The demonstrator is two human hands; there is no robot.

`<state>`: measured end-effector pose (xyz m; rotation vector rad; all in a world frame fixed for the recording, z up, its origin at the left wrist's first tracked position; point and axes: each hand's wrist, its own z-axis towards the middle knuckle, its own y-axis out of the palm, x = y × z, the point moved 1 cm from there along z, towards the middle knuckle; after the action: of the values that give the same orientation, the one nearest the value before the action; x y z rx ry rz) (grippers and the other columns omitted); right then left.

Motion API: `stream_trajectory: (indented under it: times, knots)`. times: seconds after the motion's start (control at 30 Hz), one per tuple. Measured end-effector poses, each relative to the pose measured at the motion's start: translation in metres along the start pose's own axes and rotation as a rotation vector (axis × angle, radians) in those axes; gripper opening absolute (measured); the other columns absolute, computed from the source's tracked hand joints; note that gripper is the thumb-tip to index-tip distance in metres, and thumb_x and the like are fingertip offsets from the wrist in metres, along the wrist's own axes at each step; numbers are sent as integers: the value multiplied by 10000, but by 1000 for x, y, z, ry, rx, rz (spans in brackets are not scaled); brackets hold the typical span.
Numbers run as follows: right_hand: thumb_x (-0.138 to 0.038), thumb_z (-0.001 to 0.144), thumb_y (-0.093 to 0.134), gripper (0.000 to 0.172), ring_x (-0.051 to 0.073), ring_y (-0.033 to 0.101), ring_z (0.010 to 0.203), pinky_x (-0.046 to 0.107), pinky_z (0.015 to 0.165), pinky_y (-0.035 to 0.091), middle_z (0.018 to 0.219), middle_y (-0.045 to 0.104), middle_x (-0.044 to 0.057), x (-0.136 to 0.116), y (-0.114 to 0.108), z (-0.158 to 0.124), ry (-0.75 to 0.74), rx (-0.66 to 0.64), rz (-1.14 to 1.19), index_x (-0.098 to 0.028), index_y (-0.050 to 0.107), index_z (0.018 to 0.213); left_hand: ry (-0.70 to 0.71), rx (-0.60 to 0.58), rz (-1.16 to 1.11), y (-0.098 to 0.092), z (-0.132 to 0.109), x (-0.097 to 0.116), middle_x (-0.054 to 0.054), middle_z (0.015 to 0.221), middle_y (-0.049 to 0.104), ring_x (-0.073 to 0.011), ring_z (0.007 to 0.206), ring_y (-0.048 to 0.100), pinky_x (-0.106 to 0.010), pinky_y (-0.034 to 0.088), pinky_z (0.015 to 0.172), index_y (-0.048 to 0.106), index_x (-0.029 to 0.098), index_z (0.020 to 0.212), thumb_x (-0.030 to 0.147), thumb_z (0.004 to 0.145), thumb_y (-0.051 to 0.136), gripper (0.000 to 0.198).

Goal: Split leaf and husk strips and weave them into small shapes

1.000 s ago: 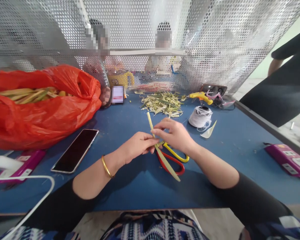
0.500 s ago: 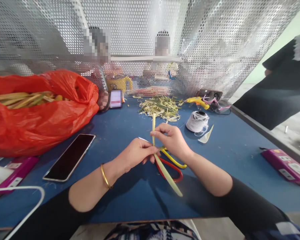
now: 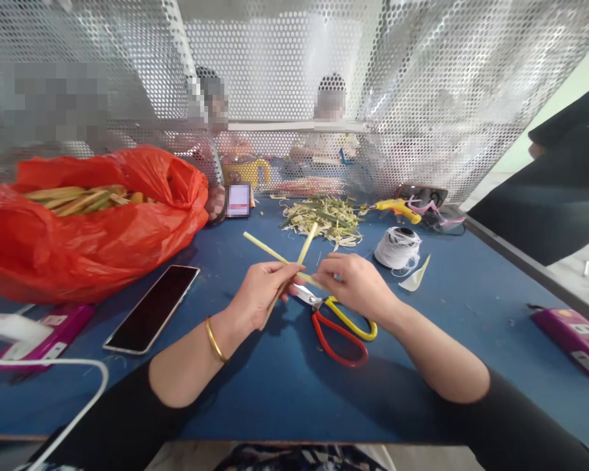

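Note:
My left hand (image 3: 269, 288) pinches crossed pale green-yellow leaf strips between thumb and fingers. One strip (image 3: 265, 246) slants to the upper left, and another leaf strip (image 3: 308, 242) rises to the upper right. A darker length runs down under the left palm. Fingers curled, my right hand (image 3: 354, 282) grips the right end of the slanting strip; its fingertips are slightly blurred. Below the hands lies a pair of scissors (image 3: 341, 355) with one red and one yellow handle, its blade tips hidden by the left hand.
A red plastic bag (image 3: 127, 239) of leaf strips and a phone (image 3: 152, 311) are at left. Leaf scraps (image 3: 324, 219), a glue gun (image 3: 397, 208) and a white thread spool (image 3: 397, 250) lie beyond the hands. A purple box (image 3: 572, 337) sits right. People are behind perforated mesh.
The strips have turned: the broad end that pointed to the lower right is gone from there, and a strip now points to the upper left. My right hand has moved slightly right; the scissors show more.

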<state>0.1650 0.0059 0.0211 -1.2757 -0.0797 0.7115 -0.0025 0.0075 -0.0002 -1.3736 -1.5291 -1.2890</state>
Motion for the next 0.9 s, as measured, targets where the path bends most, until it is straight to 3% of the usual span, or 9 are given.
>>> stream_trajectory:
  times: [0.07,0.13,0.23,0.3,0.37,0.6,0.77,0.9]
  knots:
    - [-233,902,507,231,153,539,702,286,677,328,749,626,45,-5,-2,-3,-51,198,-121,-162,659,744,-18,-35,-108,1,0,2,-83,691,721,-120,591,627,-203,467,543,748,117,789,262,703,743,169]
    - [-282,926,475,271,167,551,727,297,701,334,769,635,61,-14,0,-7,-111,287,-150,-165,669,778,8,-100,-196,2,0,3,-94,766,741,-150,718,667,-231,504,681,750,115,803,211,680,752,156]
    - [-334,904,524,268,129,539,634,261,623,337,745,628,27,-24,13,-11,-19,186,6,-186,647,718,49,-166,-234,5,0,2,-93,834,750,-181,826,670,-257,492,770,756,114,803,157,640,757,169]
    - [-325,873,568,245,117,528,602,245,576,328,745,623,11,-27,24,-12,110,93,96,-191,615,673,46,-160,-228,6,0,-1,-94,868,751,-194,858,664,-268,482,786,759,115,798,158,642,749,163]
    - [-266,881,540,243,120,530,613,239,573,329,738,618,10,-27,32,-11,148,48,156,-192,580,654,44,-133,-229,6,-1,-3,-89,880,751,-192,867,659,-268,474,800,761,117,781,155,646,740,141]
    - [-142,866,470,237,135,519,657,248,630,334,665,572,7,-24,36,-11,-59,73,174,-192,489,636,33,-67,-311,7,-4,-4,-65,806,748,-183,849,662,-263,482,805,741,123,732,115,624,736,108]
    - [-183,907,461,244,128,509,627,257,612,323,714,599,16,-26,32,-15,-158,86,56,-185,536,675,-5,-58,-290,6,-3,0,-63,741,737,-158,745,661,-244,497,735,726,114,708,76,643,703,79]
    - [-309,972,400,307,169,540,721,296,685,326,809,633,67,-20,16,-11,-225,277,-216,-169,610,798,-22,-11,-288,3,-2,7,-54,662,697,-126,606,628,-242,511,649,710,101,702,60,692,647,75]
